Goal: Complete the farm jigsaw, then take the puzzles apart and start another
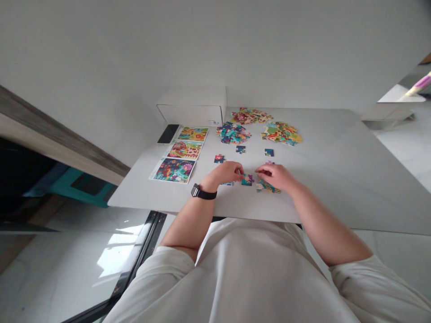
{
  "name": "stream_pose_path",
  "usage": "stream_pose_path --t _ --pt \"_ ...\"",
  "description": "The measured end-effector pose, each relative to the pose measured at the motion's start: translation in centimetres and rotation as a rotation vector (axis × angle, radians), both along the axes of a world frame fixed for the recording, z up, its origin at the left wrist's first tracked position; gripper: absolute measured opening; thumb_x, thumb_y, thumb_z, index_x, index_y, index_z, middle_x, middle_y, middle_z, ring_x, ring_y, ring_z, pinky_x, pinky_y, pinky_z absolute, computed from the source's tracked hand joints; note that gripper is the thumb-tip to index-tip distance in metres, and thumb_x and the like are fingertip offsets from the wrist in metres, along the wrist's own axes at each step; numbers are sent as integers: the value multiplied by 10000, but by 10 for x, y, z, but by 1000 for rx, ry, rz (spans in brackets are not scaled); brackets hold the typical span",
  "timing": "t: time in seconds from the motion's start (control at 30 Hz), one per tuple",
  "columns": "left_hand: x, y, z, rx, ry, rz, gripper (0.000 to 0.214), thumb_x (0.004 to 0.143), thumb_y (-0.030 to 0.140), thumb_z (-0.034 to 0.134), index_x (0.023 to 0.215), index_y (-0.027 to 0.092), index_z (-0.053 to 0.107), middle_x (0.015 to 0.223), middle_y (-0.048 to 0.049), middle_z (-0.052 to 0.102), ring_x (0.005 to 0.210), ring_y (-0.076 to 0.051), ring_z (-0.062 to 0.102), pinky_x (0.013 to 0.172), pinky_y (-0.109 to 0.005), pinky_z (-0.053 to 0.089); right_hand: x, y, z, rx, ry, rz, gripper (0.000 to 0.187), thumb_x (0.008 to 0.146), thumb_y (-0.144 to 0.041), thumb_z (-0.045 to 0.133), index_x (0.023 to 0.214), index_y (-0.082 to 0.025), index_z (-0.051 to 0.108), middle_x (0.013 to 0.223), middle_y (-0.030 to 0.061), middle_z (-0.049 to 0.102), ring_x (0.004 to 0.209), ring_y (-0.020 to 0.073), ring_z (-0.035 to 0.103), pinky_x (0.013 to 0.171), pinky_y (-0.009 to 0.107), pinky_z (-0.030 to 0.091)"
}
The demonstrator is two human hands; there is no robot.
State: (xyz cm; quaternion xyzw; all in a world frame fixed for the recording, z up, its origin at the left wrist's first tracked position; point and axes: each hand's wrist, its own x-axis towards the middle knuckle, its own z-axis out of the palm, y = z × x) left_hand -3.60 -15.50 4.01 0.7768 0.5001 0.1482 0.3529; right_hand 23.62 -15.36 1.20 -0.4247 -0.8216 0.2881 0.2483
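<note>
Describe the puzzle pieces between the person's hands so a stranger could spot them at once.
On the white table, look near the front edge for the person's left hand and right hand. Between them sit small teal and purple puzzle pieces. Unlike the heaps farther back, they lie almost touching both hands.

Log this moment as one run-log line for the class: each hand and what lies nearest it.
left hand: at jigsaw pieces | right hand: beside the same pieces | nearby: picture cards, piece piles
</note>
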Motion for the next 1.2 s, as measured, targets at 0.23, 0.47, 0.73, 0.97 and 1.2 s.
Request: stream_pose_path --t 0.23,0.47,0.73,0.97,1.2 --pt "-3 -1 6 123 -2 108 184 887 363 723 949 213 810 700 -7 730 629 -164 650 599 -261 418 -8 -6 2 127 -9 84 187 961 -292 664 1065 -232 807 1024 81 794 846 211 709 846 363 558" --pt "-37 -32 12 398 30 185 226 966 350 674 1112 227 794 1014 -70 798 940 -233 731 898 -334 539 -13 -11 8 241 -65 194 166 990 -294 687 1107 -250 797 1118 99 794 1071 277 725 1026 443 518" --pt "-64 -67 -25 453 104 -42 345 1028 333 651 1351 270 753 1410 -93 731 1326 -275 655 1199 -471 476 -25 -15 -3 260 -159 230 265 917 -191 758 1169 -261 801 1166 97 776 1100 298 700 1036 477 529" --pt "-72 -74 -22 456 95 -45 355 1042 260 573 1329 300 778 1368 -72 760 1306 -257 677 1187 -473 520 -29 -21 -3 291 -191 228 268 900 -184 792 1148 -281 820 1145 83 772 1072 284 701 1025 456 530" --pt "-93 -79 -25 428 54 -45 333 1052 297 550 1272 279 799 1393 -67 751 1353 -259 659 1204 -457 514 -37 -27 0 285 -219 252 238 907 -230 807 1140 -275 821 1151 86 772 1070 291 695 1018 458 529"
